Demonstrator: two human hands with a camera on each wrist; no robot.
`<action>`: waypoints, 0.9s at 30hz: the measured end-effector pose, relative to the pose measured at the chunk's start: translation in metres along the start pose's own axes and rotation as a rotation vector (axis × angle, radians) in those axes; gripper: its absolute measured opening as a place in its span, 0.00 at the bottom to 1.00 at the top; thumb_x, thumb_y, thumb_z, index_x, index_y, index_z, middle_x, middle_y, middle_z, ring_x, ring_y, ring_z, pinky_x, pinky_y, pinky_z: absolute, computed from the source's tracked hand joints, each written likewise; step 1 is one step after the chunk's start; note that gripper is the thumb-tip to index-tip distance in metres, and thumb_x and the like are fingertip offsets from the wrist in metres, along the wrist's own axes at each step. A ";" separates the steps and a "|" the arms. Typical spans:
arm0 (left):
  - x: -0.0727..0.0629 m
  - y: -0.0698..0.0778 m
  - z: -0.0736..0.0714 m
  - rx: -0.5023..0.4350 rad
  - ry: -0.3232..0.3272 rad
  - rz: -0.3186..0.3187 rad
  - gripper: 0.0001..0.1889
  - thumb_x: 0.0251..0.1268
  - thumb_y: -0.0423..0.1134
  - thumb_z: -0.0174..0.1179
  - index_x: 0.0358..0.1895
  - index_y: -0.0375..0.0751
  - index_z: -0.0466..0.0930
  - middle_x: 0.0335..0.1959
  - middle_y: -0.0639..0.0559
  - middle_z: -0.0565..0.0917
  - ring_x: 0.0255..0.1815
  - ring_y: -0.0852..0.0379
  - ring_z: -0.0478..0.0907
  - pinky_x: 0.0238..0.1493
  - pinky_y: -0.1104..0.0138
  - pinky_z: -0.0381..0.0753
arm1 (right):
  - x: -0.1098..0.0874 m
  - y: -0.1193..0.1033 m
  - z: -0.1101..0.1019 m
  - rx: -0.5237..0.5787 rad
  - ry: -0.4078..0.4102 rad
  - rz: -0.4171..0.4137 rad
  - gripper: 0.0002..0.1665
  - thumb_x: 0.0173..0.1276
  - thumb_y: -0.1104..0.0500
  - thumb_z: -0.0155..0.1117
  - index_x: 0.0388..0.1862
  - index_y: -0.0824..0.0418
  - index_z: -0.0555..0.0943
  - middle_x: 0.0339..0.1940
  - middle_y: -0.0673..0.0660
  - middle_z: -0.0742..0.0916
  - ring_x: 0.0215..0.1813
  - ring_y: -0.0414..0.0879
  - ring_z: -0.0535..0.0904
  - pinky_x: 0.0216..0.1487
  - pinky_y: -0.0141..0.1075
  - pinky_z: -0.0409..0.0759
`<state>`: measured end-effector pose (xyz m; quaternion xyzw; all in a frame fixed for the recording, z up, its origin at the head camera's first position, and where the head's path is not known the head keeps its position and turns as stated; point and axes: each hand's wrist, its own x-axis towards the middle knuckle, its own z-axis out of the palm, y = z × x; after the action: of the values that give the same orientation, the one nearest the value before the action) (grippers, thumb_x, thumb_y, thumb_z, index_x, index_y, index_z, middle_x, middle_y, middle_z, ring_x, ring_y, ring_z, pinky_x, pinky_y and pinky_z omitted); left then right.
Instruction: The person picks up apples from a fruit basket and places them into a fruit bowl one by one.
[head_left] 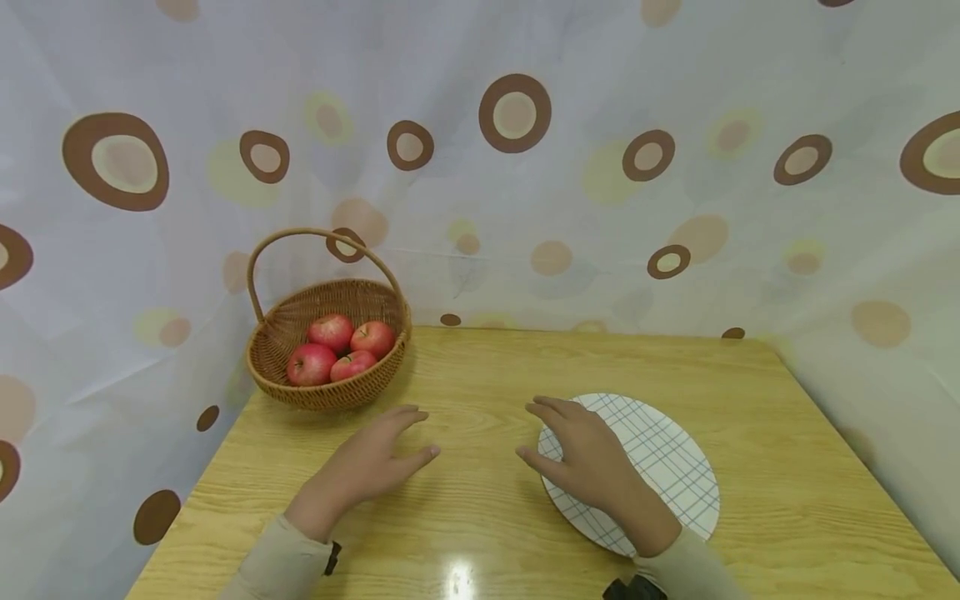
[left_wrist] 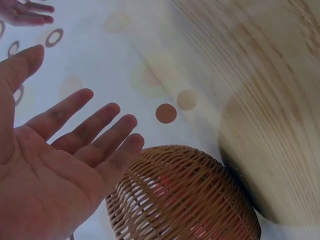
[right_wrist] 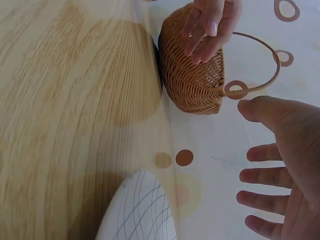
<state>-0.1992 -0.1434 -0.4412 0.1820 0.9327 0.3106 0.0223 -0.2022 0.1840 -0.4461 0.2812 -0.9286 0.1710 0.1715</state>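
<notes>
A brown wicker basket [head_left: 337, 396] with a tall arched handle stands at the back left of the table. Inside it lie several red apples [head_left: 331, 332]. My left hand [head_left: 363, 467] hovers in front of the basket, its fingers spread and holding nothing; in the left wrist view the palm [left_wrist: 50, 175] shows beside the woven side. To the right, a round white plate [head_left: 667, 450] with a blue grid pattern rests on the wood. Over its left part is my right hand [head_left: 588, 458], fingers extended, nothing in them, hiding some of the plate.
The light wooden table [head_left: 472, 367] reaches back to a white curtain [head_left: 450, 200] printed with brown and yellow circles, which also hangs along both sides. Bare wood lies between basket and plate. A bright reflection shows at the front.
</notes>
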 end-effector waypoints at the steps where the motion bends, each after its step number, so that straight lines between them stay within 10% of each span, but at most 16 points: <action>1: -0.001 -0.001 -0.001 0.003 0.009 0.001 0.33 0.76 0.58 0.64 0.75 0.41 0.76 0.78 0.39 0.73 0.81 0.38 0.68 0.80 0.40 0.68 | 0.001 -0.001 0.001 0.000 0.008 -0.007 0.37 0.73 0.39 0.70 0.70 0.62 0.81 0.70 0.62 0.85 0.69 0.61 0.83 0.65 0.60 0.84; 27: -0.020 -0.023 -0.045 -0.001 0.157 0.077 0.29 0.76 0.55 0.65 0.70 0.39 0.79 0.71 0.44 0.81 0.74 0.41 0.76 0.73 0.42 0.77 | 0.041 -0.038 0.014 0.106 0.015 -0.032 0.38 0.74 0.37 0.69 0.72 0.60 0.80 0.71 0.61 0.84 0.71 0.60 0.81 0.67 0.59 0.82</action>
<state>-0.1949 -0.1932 -0.4203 0.1928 0.9237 0.3249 -0.0626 -0.2151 0.1291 -0.4333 0.3034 -0.9123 0.2192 0.1662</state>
